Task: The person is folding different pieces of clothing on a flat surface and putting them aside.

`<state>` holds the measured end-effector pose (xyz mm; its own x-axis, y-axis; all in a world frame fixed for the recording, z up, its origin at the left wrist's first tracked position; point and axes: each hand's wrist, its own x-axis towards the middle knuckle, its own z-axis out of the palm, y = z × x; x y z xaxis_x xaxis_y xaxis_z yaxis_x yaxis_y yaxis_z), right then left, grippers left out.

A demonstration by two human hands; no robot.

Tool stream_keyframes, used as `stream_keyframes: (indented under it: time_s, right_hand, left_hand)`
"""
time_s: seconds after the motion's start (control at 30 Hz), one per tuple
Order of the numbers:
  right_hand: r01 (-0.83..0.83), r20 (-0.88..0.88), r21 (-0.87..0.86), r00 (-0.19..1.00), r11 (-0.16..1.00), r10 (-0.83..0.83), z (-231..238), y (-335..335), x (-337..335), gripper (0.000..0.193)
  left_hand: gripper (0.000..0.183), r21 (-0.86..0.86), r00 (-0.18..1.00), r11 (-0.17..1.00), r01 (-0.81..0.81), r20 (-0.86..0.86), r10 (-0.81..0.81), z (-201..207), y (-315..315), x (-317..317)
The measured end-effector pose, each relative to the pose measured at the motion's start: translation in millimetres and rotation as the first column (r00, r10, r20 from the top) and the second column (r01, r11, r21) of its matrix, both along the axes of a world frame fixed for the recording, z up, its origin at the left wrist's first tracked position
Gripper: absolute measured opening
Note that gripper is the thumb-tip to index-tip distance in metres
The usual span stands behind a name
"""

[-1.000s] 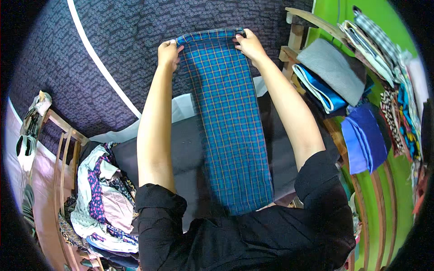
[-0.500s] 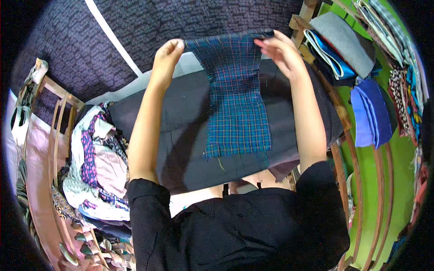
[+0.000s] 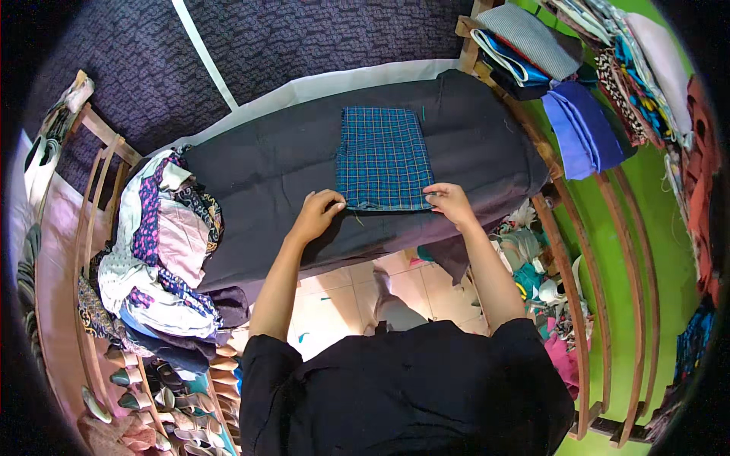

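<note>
A blue-green checked piece of fabric (image 3: 384,156) lies flat on a surface covered with dark cloth (image 3: 255,178), doubled over, with its near edge toward me. My left hand (image 3: 315,215) pinches that edge at its left corner. At the right corner my right hand (image 3: 450,204) has thumb and fingers closed on the same edge. A few loose threads hang from the near side, close to my left fingers.
On the left, a heap of mixed clothes (image 3: 179,243) rests against a wooden frame, above rows of shoes (image 3: 190,414). Folded blue fabric (image 3: 582,129) and other folded cloths hang over wooden rails on the right. Fabric scraps (image 3: 525,254) lie below the right end.
Both hands have come down and toward me from the far side, carrying the far edge of the checked fabric over to the near side. It was stretched out between them and now lies flat.
</note>
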<state>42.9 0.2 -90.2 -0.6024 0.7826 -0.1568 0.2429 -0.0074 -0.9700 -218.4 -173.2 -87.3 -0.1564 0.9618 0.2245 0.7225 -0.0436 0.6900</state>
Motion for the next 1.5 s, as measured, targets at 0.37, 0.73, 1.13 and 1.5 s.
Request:
stream_keyframes:
  time_s: [0.37, 0.73, 1.13, 1.5]
  right_hand:
    - [0.028, 0.117, 0.239, 0.992, 0.971, -0.058, 0, -4, 6, 0.034]
    - [-0.055, 0.504, 0.502, 0.83, 0.863, -0.24, 11, 56, -36, 0.048]
    - [-0.117, 0.659, 0.484, 0.701, 0.867, -0.273, -2, 140, -122, 0.048]
    - [-0.126, -0.563, -0.281, 0.825, 0.951, -0.058, 120, 185, -131, 0.047]
  left_hand:
    - [0.025, 0.066, 0.997, 0.997, -0.048, -0.05, 0.051, 10, -4, 6]
    - [0.06, -0.219, 0.858, 0.83, -0.513, -0.157, 0.489, -6, 109, -26]
    - [0.053, -0.451, 0.601, 0.846, -0.284, 0.604, 0.524, -7, 233, -70]
    - [0.028, -0.018, 0.605, 1.0, -0.025, 0.795, 0.03, 161, 220, -84]
